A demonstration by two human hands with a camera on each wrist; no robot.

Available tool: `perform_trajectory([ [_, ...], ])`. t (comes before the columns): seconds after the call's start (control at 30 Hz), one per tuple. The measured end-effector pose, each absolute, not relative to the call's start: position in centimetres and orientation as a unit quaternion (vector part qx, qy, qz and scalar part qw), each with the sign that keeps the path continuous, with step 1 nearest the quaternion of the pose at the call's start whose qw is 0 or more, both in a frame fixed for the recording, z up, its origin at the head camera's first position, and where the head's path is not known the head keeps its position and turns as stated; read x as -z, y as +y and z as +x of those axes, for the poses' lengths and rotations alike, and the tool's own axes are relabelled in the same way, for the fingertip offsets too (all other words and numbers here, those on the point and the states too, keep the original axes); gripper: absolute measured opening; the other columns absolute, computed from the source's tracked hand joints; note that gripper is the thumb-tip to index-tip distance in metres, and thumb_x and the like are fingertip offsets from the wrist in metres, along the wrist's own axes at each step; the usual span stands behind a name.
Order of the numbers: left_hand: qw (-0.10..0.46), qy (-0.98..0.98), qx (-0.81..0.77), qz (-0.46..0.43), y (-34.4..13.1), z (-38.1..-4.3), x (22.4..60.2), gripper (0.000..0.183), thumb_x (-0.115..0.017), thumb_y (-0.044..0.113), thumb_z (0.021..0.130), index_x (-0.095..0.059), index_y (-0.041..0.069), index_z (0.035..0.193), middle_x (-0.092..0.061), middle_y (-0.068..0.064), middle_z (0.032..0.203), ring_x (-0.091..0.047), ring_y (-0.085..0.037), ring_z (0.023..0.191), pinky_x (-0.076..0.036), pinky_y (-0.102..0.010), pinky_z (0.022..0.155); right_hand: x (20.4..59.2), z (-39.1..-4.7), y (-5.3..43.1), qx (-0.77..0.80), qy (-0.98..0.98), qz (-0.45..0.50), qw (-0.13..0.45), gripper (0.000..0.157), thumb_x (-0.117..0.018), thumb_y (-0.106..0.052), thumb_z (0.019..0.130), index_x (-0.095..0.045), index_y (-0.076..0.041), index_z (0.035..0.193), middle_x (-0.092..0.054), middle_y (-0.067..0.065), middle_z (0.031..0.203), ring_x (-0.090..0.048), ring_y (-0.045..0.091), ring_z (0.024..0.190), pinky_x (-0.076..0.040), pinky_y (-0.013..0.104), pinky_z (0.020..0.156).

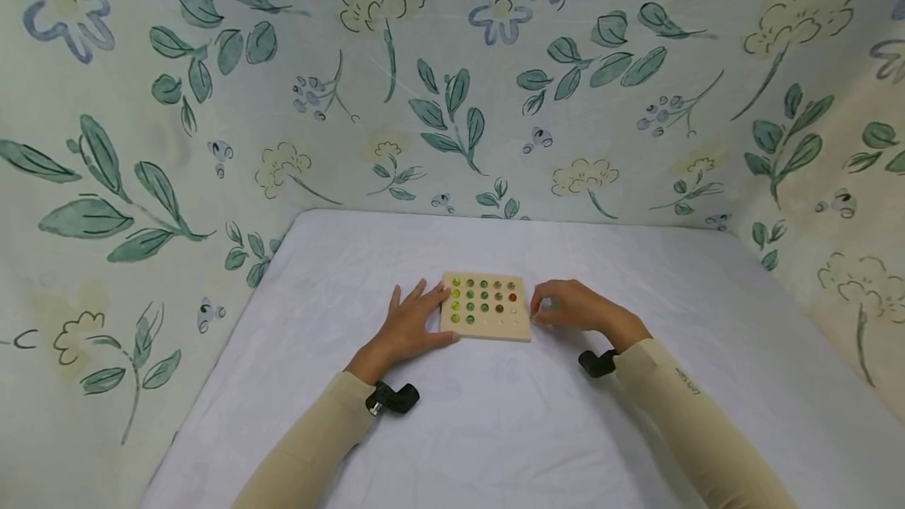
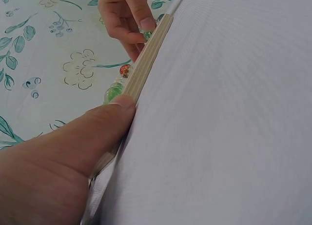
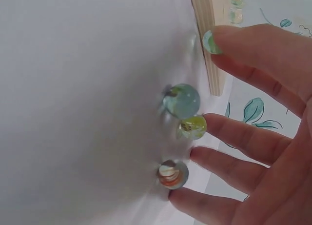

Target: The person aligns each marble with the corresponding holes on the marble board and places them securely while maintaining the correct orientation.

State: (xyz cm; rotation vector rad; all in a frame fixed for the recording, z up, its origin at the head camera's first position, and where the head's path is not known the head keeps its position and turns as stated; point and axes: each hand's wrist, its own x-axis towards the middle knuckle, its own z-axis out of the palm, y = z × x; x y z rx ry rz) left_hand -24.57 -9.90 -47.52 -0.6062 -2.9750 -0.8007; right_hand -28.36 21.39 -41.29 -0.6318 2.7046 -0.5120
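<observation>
A pale wooden board (image 1: 488,332) with rows of round hollows lies flat on the table. Glass marbles (image 1: 470,294) sit in most hollows, yellow-green at the left through green to brown and red at the right; bare hollows show at the lower right. Fingers spread, my left hand (image 1: 408,328) touches the board's left side, its thumb (image 2: 109,122) pressing at the near edge. At the right edge my right hand (image 1: 576,306) pinches a green marble (image 3: 209,42) between thumb and index finger. Under its other fingers lie a bluish marble (image 3: 183,101), a yellow marble (image 3: 194,128) and an orange-swirled marble (image 3: 173,174).
A white cloth (image 1: 488,422) covers the table under the board. Floral fabric (image 1: 452,100) hangs behind and at both sides. Black wrist cameras (image 1: 393,397) are strapped over both beige sleeves.
</observation>
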Motion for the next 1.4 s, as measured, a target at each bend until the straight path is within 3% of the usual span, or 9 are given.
perform_trajectory([
  [0.2,0.0,-0.947,0.253,-0.196,-9.8,-24.6,47.7,0.086,-0.07,0.059,0.079,-0.038,0.021,0.149,-0.028,0.004,0.156,-0.011,-0.024,0.148,0.008,-0.055,0.115,41.0,-28.4,21.4,0.194,0.94,-0.238,0.147,0.006,-0.071,-0.018,0.087,-0.067,-0.022,0.091,-0.062,0.005,0.124,-0.054,0.027,0.112,-0.043,0.051,0.099],
  [0.47,0.003,-0.947,0.252,-0.197,-10.0,-24.6,47.6,0.085,-0.07,0.058,0.08,-0.038,0.021,0.149,-0.028,0.003,0.156,-0.012,-0.025,0.147,0.007,-0.056,0.115,41.2,-29.1,20.5,0.204,0.936,-0.258,0.122,0.006,-0.071,-0.022,0.087,-0.066,-0.025,0.089,-0.051,0.015,0.141,-0.041,0.037,0.133,-0.032,0.055,0.109],
  [0.7,-0.003,-0.948,0.253,-0.193,-10.0,-24.5,47.4,0.086,-0.07,0.059,0.079,-0.038,0.021,0.149,-0.028,0.003,0.157,-0.012,-0.025,0.147,0.008,-0.055,0.115,40.5,-29.0,18.8,0.216,0.931,-0.27,0.122,0.005,-0.072,-0.021,0.087,-0.069,-0.022,0.092,-0.044,0.02,0.145,-0.036,0.041,0.135,-0.03,0.057,0.11],
  [1.1,0.002,-0.95,0.248,-0.192,-10.0,-24.8,47.7,0.085,-0.068,0.062,0.08,-0.038,0.023,0.15,-0.028,0.004,0.157,-0.012,-0.024,0.148,0.007,-0.056,0.115,39.9,-29.3,15.8,0.217,0.928,-0.268,0.142,0.005,-0.073,-0.027,0.087,-0.07,-0.025,0.09,-0.042,0.015,0.148,-0.034,0.038,0.137,-0.029,0.056,0.111],
  [1.4,-0.001,-0.95,0.245,-0.194,-10.1,-24.9,47.9,0.086,-0.066,0.064,0.08,-0.036,0.025,0.15,-0.027,0.005,0.157,-0.011,-0.023,0.148,0.008,-0.055,0.115,40.3,-29.4,14.8,0.208,0.919,-0.297,0.154,0.005,-0.07,-0.029,0.089,-0.069,-0.027,0.093,-0.041,0.012,0.149,-0.041,0.034,0.133,-0.041,0.049,0.104],
])
